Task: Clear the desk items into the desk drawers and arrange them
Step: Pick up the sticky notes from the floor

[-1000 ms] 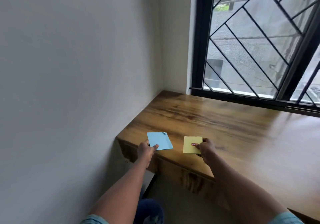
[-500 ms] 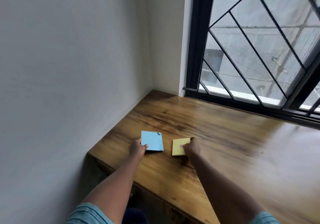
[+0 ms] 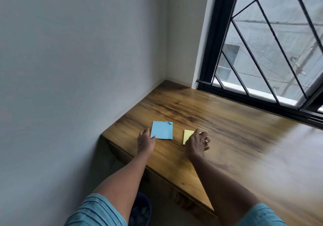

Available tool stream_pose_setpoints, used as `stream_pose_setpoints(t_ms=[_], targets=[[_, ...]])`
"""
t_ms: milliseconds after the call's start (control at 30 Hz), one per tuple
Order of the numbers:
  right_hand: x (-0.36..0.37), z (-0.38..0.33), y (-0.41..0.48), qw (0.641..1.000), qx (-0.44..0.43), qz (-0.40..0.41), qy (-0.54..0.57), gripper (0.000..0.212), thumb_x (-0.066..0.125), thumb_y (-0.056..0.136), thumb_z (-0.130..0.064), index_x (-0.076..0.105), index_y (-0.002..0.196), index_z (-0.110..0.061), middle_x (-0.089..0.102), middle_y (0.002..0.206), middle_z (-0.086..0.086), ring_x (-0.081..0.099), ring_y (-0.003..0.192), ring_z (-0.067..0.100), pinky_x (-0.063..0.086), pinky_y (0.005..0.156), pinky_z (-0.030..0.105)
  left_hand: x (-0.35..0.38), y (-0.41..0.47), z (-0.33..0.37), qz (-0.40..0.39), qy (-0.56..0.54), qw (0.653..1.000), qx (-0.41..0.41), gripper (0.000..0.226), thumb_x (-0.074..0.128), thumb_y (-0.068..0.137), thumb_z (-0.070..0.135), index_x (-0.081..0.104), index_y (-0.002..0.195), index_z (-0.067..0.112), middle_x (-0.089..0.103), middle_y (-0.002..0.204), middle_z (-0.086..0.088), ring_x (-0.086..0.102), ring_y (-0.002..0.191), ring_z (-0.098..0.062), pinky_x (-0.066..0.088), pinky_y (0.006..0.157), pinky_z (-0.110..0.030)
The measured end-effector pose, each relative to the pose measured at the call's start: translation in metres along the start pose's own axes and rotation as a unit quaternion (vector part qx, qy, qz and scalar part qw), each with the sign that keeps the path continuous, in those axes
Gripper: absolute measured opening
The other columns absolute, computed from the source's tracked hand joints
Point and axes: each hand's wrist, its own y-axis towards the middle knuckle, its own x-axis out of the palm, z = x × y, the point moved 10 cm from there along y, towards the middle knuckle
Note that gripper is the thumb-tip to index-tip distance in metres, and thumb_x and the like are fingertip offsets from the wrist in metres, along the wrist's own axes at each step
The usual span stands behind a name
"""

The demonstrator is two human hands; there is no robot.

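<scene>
A blue sticky-note pad (image 3: 162, 130) with a curled far corner lies flat on the wooden desk (image 3: 218, 121), near its left end. My left hand (image 3: 145, 142) pinches the pad's near-left corner. To its right lies a yellow sticky-note pad (image 3: 187, 135), partly covered by my right hand (image 3: 196, 143), whose fingers curl over its right side. A ring shows on that hand. Both pads rest on the desk surface. No drawer front is plainly visible from here.
A grey wall (image 3: 78, 68) runs along the desk's left end. A black-framed window with a diagonal grille (image 3: 262, 51) stands behind the desk. The desk's front edge (image 3: 174, 178) runs diagonally below my arms, with something dark on the floor (image 3: 141, 210) beneath.
The camera has moved closer and over the desk. Both hands stay on their pads; my right hand now covers more of the yellow pad.
</scene>
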Motion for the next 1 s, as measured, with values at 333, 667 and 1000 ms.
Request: stream_pose_setpoints(t_ms=[333, 667, 1000], targets=[[0.044, -0.093, -0.111, 0.93, -0.35, -0.04, -0.103, 0.039, 0.038, 0.096, -0.014, 0.032, 0.134, -0.012, 0.031, 0.134, 0.014, 0.033, 0.123, 0.034, 0.03, 0.1, 0.046, -0.04, -0.088, -0.079, 0.122, -0.05, 0.988, -0.084, 0.045, 0.046, 0.099, 0.019, 0.04, 0.143, 0.012, 0.035, 0.148, -0.011, 0.038, 0.136, -0.024, 0.035, 0.109, -0.03], [0.142, -0.034, -0.279, 0.812, -0.529, -0.168, -0.183, 0.034, 0.038, 0.097, -0.022, 0.042, 0.128, -0.008, 0.035, 0.131, 0.017, 0.035, 0.12, 0.035, 0.033, 0.097, 0.046, -0.023, -0.293, -0.228, 0.235, -0.112, 0.914, -0.312, 0.041, 0.047, 0.094, 0.009, 0.05, 0.135, 0.002, 0.049, 0.137, -0.019, 0.045, 0.128, -0.03, 0.03, 0.109, -0.029], [0.216, 0.109, -0.525, 0.619, -0.664, -0.322, -0.268, 0.035, 0.042, 0.095, -0.016, 0.04, 0.128, -0.005, 0.036, 0.127, 0.019, 0.036, 0.118, 0.037, 0.034, 0.096, 0.045, 0.033, -0.592, -0.351, 0.369, -0.239, 0.702, -0.56, 0.042, 0.045, 0.095, 0.01, 0.047, 0.137, 0.008, 0.043, 0.142, -0.013, 0.043, 0.13, -0.028, 0.033, 0.108, -0.033]])
